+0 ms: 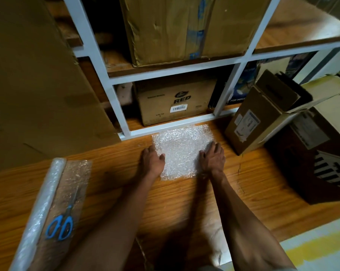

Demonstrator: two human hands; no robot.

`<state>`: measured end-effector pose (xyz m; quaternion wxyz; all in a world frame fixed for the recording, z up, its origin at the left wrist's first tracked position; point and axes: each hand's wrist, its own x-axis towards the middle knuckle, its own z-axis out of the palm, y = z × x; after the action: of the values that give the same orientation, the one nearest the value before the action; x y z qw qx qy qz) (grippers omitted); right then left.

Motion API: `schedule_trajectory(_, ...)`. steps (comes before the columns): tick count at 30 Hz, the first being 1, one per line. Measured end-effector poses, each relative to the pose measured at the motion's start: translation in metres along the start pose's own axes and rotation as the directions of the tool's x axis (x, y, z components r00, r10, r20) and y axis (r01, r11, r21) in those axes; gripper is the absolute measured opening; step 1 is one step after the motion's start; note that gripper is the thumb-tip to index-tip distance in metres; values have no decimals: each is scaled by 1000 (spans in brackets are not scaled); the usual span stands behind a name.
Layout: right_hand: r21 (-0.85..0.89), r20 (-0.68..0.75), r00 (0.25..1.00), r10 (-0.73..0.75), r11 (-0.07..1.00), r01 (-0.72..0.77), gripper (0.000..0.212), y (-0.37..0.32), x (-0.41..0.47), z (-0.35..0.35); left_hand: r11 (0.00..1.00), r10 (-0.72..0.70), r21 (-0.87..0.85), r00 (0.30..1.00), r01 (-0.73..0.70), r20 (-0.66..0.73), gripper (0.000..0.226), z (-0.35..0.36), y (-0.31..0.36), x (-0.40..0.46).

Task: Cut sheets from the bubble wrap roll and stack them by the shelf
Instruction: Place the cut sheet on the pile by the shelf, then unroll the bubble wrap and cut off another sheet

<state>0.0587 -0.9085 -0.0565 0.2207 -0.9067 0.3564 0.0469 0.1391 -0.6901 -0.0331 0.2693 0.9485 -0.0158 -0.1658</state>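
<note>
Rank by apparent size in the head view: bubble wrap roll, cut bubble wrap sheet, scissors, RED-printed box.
1. bubble wrap roll, though nearness to the camera inflates it
2. RED-printed box and cut bubble wrap sheet: too alike to rank
3. scissors

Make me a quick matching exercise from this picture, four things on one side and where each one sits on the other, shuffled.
Things:
1. scissors
2. bubble wrap sheet
3. box marked RED
4. bubble wrap roll

Places:
A. on the bottom shelf
B. on the floor at far left
C. under both hands, by the shelf
D. on the roll's unrolled end

Pairs: 1-D, 2-C, 3-A, 4-B
</note>
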Motion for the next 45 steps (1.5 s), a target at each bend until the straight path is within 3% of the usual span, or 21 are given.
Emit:
schedule_trajectory(10,-13,-113,993,-38,999,37,59,1,0,-7,996,-6,-91,999,3,-35,56,9,15,3)
schedule_trajectory(16,-107,-99,992,-79,992,68,66,10,2,-1,996,-9,-90,1000,6,-29,39,11,12,0)
schedule_trajectory(18,-103,-92,991,-95,991,86,71,5,0,1,996,-10,-90,999,6,-39,42,11,15,-3)
schedule_trajectory(22,-78,55,992,-116,990,120,72,3,-3,4,993,56,-96,997,-61,-51,48,6,13,-8)
schedule_trajectory(25,-67,25,991,-135,988,136,71,0,-11,-4,992,94,-77,994,-97,-49,41,-5,3,-9)
schedule_trajectory(30,-3,-106,957,-271,962,272,61,-13,-39,3,984,37,-171,996,-51,-83,25,-25,-46,-20)
schedule_trajectory(35,75,-309,846,-435,875,478,33,-37,-100,39,985,38,-159,990,-59,-135,30,-38,-117,-43)
schedule_trajectory(45,69,-185,779,-599,783,619,21,-92,-243,113,978,58,-189,987,-87,-151,35,-79,-209,-98)
